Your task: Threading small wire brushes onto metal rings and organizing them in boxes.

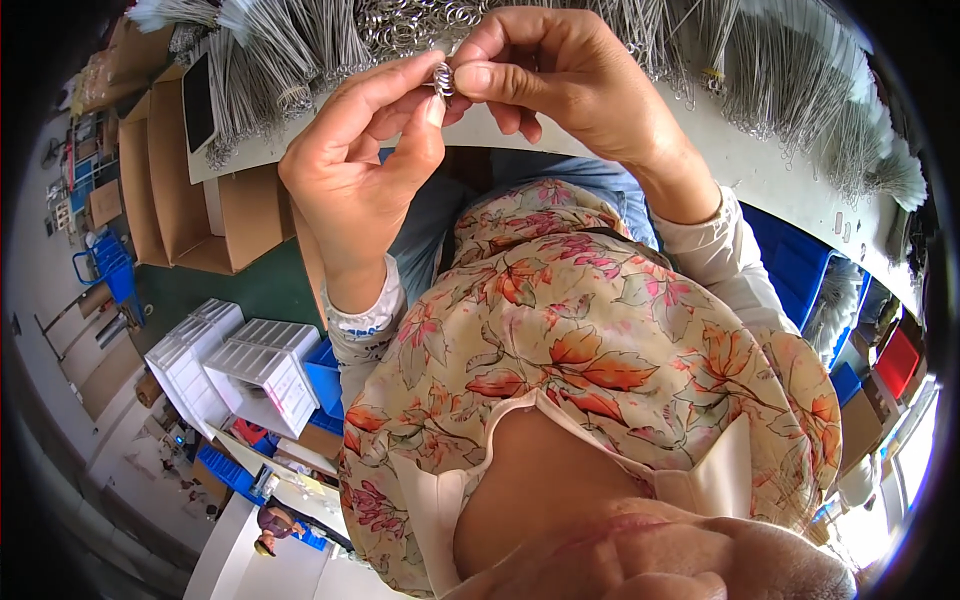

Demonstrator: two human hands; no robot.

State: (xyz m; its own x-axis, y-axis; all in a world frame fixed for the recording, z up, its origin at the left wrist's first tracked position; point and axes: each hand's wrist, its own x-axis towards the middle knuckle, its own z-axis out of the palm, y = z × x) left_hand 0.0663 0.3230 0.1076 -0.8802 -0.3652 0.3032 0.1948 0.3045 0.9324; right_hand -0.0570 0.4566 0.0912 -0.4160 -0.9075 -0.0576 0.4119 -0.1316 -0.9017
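A small stack of shiny metal rings (pixel 443 80) is between my two hands, just over the near edge of the white table. My left hand (pixel 365 150) pinches it between thumb and index finger. From the other side my right hand (pixel 555 85) closes thumb and fingertips at its edge; its fingertips partly hide the rings. Right behind my hands lies a heap of loose metal rings (pixel 400 28). Bundles of thin wire loops (pixel 320 45) with pale, bushy ends flank the heap on the left, and further wire bundles (pixel 785 85) are on the right.
On the table's left end is a dark flat phone-like slab (pixel 199 103). Open cardboard boxes (pixel 190 190) stand below it. White plastic crates (pixel 262 370) and blue bins (pixel 790 262) are around my seat. Another person (pixel 275 525) is far off at lower left.
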